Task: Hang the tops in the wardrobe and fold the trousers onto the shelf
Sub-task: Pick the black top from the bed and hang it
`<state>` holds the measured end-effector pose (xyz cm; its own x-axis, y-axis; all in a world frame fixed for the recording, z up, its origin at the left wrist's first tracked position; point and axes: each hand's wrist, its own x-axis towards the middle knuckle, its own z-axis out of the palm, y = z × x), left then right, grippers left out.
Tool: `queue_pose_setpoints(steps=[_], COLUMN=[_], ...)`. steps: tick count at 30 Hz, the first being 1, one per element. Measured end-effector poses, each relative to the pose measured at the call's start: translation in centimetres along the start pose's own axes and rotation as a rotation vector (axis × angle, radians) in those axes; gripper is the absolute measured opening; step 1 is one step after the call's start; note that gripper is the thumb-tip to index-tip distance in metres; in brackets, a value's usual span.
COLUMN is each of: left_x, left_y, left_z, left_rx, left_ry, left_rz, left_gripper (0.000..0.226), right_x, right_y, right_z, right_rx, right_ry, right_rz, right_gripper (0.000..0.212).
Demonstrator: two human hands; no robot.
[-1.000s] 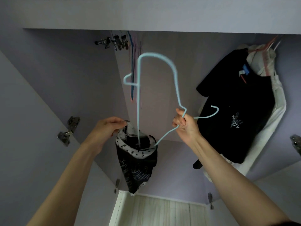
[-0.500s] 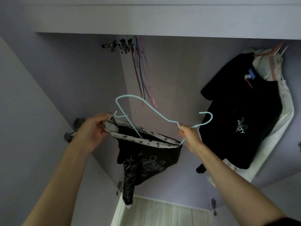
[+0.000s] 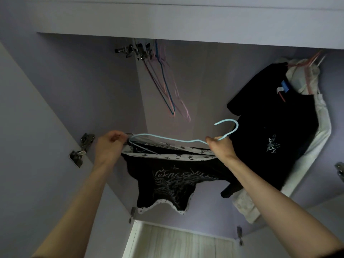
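Note:
I look up into a lilac wardrobe. A black top (image 3: pixel 173 181) with a white star-printed trim and a pale graphic hangs between my hands. A light blue wire hanger (image 3: pixel 178 139) lies nearly flat, one arm inside the top's opening. My left hand (image 3: pixel 109 146) pinches the trim at the left end. My right hand (image 3: pixel 219 148) grips the hanger just below its hook, which points up and right. A black T-shirt (image 3: pixel 273 131) hangs at the right over a white garment (image 3: pixel 316 138).
Several empty wire hangers (image 3: pixel 167 86) in blue and pink hang at the top centre beside metal clips (image 3: pixel 135 51). Door hinges (image 3: pixel 81 148) sit on the left panel. A white shelf panel (image 3: pixel 176 243) shows at the bottom.
The hanger has swung from upright down to nearly flat. My hands have moved apart, stretching the top's opening wide, and the top now spreads out over the hanger arm.

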<state>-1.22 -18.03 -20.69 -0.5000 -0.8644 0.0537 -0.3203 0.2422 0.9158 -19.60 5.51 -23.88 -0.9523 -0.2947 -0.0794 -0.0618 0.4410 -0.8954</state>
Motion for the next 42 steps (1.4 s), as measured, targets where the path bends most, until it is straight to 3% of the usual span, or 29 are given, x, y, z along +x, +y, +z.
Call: queue_pose_setpoints(steps=[4, 8, 12, 14, 20, 23, 27, 31, 35, 42], left_x=[-0.5, -1.9, -2.7, -2.8, -3.0, -3.1, -3.3, -4.2, -5.1, -3.9], left_y=[0.6, 2.1, 2.5, 2.2, 2.9, 2.7, 2.1, 1.4, 0.5, 1.5], left_z=[1.0, 2.7, 3.7, 3.5, 3.1, 2.6, 2.4, 2.4, 1.9, -0.6], left_rx=[0.109, 0.267, 0.595, 0.623, 0.652, 0.602, 0.544, 0.423, 0.384, 0.349], left_ry=[-0.059, -0.201, -0.283, -0.277, -0.289, -0.219, -0.208, -0.295, -0.317, -0.196], left_rz=[0.080, 0.280, 0.461, 0.515, 0.660, 0.653, 0.673, 0.601, 0.529, 0.511], left_gripper=[0.004, 0.008, 0.013, 0.015, 0.016, 0.014, 0.018, 0.017, 0.017, 0.013], right_x=[-0.8, -2.4, -2.2, -1.7, -1.3, -1.6, -2.7, -5.4, -7.5, -6.3], right_y=[-0.8, -3.6, -6.7, -7.2, -6.0, -4.7, -2.4, -0.5, 1.6, 4.9], right_z=[0.8, 3.3, 3.5, 2.6, 0.9, -0.2, -0.9, 2.2, 5.5, 5.9], right_rx=[-0.227, -0.530, -0.429, -0.426, -0.198, -0.094, -0.096, -0.027, 0.081, -0.240], right_ry=[-0.063, -0.176, -0.260, -0.308, -0.476, -0.582, -0.604, -0.743, -0.663, -0.539], right_rz=[-0.076, -0.244, -0.316, -0.302, -0.256, -0.254, -0.164, -0.067, 0.079, -0.090], right_gripper=[0.049, 0.053, 0.061, 0.060, 0.031, 0.003, 0.017, 0.022, 0.027, 0.048])
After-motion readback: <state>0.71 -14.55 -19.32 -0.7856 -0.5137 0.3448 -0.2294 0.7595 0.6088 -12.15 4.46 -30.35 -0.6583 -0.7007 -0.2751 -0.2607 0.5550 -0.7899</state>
